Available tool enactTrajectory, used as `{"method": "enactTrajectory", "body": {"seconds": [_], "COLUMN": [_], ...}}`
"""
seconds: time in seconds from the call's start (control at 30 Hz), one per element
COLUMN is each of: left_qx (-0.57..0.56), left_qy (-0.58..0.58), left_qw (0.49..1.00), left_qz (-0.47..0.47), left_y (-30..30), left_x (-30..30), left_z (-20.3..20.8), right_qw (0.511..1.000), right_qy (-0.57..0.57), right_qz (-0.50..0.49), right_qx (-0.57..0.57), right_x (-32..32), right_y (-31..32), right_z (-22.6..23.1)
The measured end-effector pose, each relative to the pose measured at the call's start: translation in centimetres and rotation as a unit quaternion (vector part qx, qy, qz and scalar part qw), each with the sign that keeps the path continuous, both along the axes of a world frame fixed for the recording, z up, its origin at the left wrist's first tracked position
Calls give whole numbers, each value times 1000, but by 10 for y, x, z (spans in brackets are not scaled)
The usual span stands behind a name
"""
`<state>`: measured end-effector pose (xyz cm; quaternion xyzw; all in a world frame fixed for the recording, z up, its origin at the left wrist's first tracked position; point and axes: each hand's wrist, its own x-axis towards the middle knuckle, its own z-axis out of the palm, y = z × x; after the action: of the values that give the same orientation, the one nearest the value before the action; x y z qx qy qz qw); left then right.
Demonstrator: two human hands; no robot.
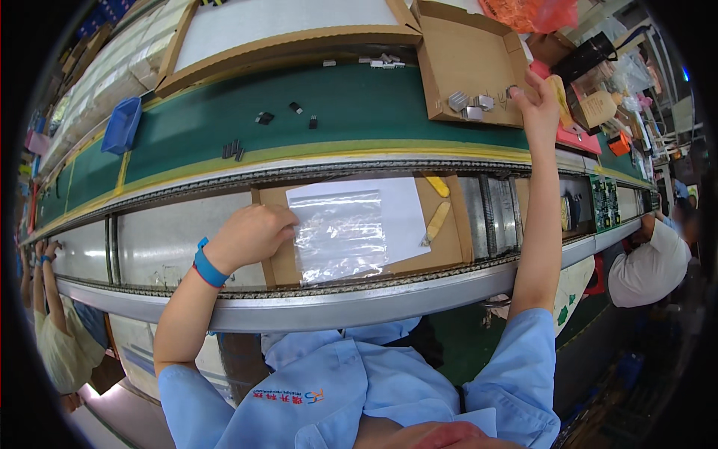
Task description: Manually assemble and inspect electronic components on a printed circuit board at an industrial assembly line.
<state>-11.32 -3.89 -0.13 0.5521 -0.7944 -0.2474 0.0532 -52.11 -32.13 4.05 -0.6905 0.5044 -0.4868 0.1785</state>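
Observation:
My left hand (258,233) is at the left edge of a clear plastic bag (340,228), its fingers curled inward; what is between them, if anything, is hidden. The bag lies flat over a white sheet (404,209) in a shallow cardboard tray (280,266). At the upper right, my right hand (541,108) reaches over the side of an open cardboard box (467,56), thumb and forefinger apart. By the thumb tip is a small dark grey part (512,91). Several small silver finned blocks (458,101), resembling heat sinks, lie in that box.
Two yellow-handled tools (437,223) lie on the tray's right side. Small black parts (264,117) and a blue bin (122,125) stand on the green belt (359,97). Green circuit boards (604,202) are at right. Co-workers sit at both sides.

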Motion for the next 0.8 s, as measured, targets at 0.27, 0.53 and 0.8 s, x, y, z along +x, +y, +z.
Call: {"method": "enactTrajectory", "body": {"seconds": [0.27,0.53,0.8], "left_qx": [29,-15,43], "left_qy": [-3,-3,-30], "left_qw": [1000,1000,999], "left_qz": [2,-23,-1], "left_y": [-1,1,7], "left_x": [-5,2,5], "left_z": [2,0,2], "right_qw": [988,996,963], "right_qy": [146,73,262], "right_qz": [-44,-46,15], "right_qx": [34,-23,-60], "right_x": [-9,-20,42], "right_y": [13,16,68], "right_z": [-8,2,23]}}
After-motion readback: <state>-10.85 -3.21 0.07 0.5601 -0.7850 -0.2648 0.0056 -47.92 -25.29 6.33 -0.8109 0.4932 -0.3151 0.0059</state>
